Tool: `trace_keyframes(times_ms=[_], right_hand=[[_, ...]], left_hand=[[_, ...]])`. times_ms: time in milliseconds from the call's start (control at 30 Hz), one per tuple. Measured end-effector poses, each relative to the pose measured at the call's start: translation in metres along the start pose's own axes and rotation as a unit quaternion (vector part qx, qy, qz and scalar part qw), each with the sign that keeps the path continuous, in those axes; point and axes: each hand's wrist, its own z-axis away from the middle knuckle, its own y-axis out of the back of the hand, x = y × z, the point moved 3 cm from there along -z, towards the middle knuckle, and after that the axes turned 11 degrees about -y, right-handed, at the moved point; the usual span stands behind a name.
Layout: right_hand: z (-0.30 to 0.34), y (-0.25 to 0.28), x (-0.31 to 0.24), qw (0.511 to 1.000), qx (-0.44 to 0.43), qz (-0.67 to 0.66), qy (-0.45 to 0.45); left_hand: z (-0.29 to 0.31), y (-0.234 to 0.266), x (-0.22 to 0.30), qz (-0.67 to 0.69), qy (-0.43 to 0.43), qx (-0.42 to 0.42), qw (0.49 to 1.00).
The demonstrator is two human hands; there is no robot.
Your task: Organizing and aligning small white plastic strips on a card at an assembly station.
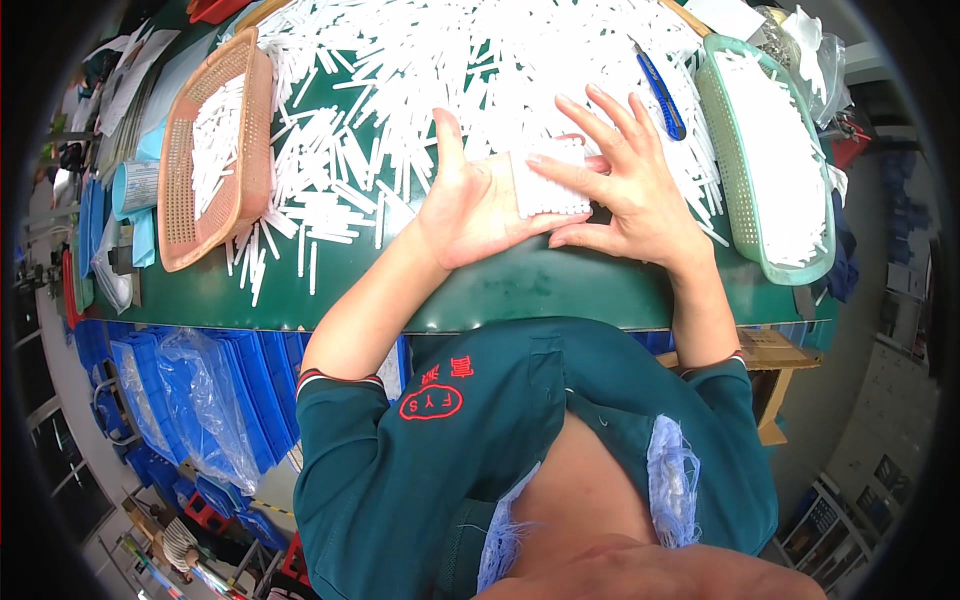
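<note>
My left hand [468, 208] lies palm up over the near part of the table, thumb stretched away. On its palm and fingers rests a neat bundle of short white sticks [548, 185], with their round ends showing along the near side; most of that hand's fingers are hidden beneath. Over the bundle's right side comes my right hand [645, 195], fingers spread and index finger reaching across the bundle's top. Whether it presses on the sticks I cannot tell. Beyond both hands spreads a thick heap of loose white sticks [420, 90].
A pink perforated basket [262, 130] with white sticks stands at the left, a green basket [722, 140] full of them at the right. A blue utility knife [660, 95] lies on the heap. The green tabletop [480, 295] ends before me; blue crates [250, 390] stand below left.
</note>
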Motion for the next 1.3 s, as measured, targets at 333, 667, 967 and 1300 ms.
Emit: trace_keyframes(times_ms=[333,667,967,1300], right_hand=[[0.001,-0.010,-0.006,0.996,0.028,-0.084,-0.004],[0.008,0.014,0.037,0.688,0.209,-0.687,-0.103],[0.024,0.033,0.090,0.266,0.176,-0.948,0.008],[0.000,0.018,0.016,0.987,0.112,-0.118,0.019]], left_hand=[[-0.001,0.021,-0.006,0.095,0.028,-0.048,0.994],[-0.001,0.001,-0.006,0.006,0.021,0.035,0.999],[-0.002,0.001,-0.003,0.017,0.008,-0.006,1.000],[0.002,-0.004,0.004,-0.001,-0.014,-0.001,1.000]])
